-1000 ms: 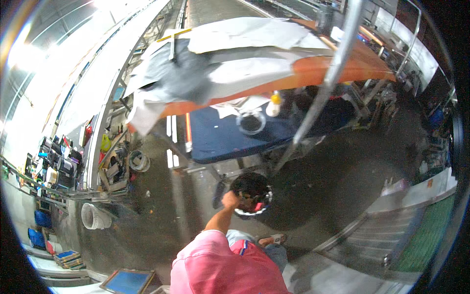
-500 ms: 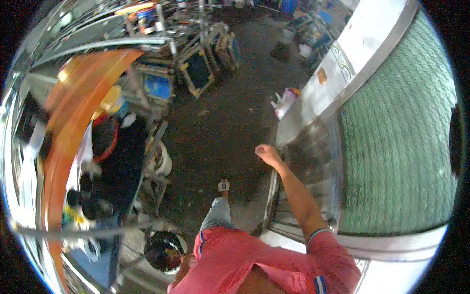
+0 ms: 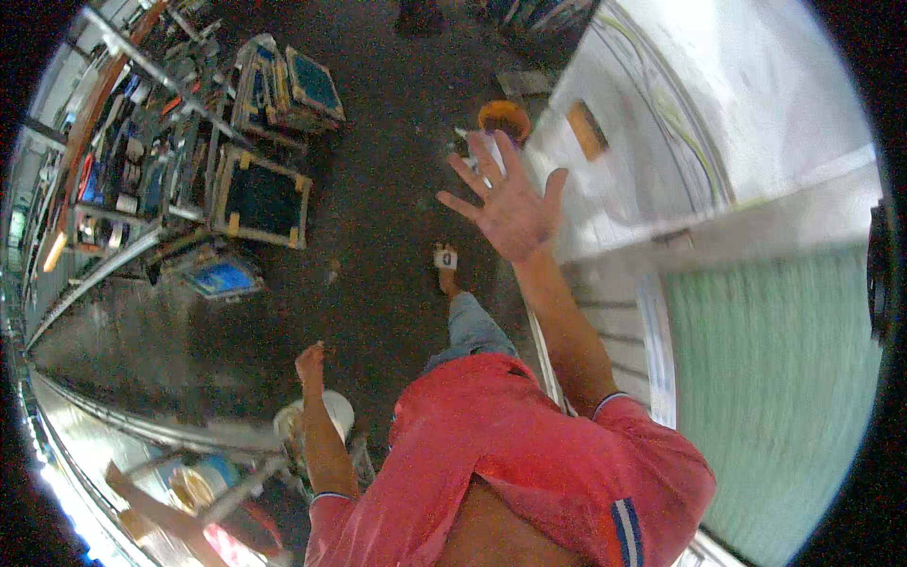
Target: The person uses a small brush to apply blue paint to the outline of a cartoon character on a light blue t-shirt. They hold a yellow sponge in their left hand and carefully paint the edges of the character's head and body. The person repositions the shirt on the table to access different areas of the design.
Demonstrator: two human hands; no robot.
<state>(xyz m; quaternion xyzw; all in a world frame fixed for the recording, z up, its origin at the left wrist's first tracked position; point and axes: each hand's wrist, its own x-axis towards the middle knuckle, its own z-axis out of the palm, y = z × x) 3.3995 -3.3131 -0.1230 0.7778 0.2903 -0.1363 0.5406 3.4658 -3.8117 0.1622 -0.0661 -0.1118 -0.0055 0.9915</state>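
Note:
My right hand (image 3: pixel 510 203) is raised ahead of me over the walkway, its fingers spread wide and nothing in it. It hangs in front of an orange tub (image 3: pixel 504 120) and a pale bag on the floor beside the white wall panel, hiding part of the bag. Lower and to the left, my left hand (image 3: pixel 310 367) is held out with its fingers curled together. Whether anything small is inside them is too blurred to make out. Just behind that hand stands a white bucket (image 3: pixel 337 413), partly covered by my forearm.
Framed screens (image 3: pixel 263 198) lean against a metal rack on the left. A blue panel (image 3: pixel 222 276) lies low beside them. On the right are a white panel (image 3: pixel 642 180) and a green textured surface (image 3: pixel 775 378). Dark floor (image 3: pixel 378 189) runs ahead between them.
My right hand has risen and opened from a loose curl. My left hand has come out from beside my body. The view has turned and moved forward along the walkway.

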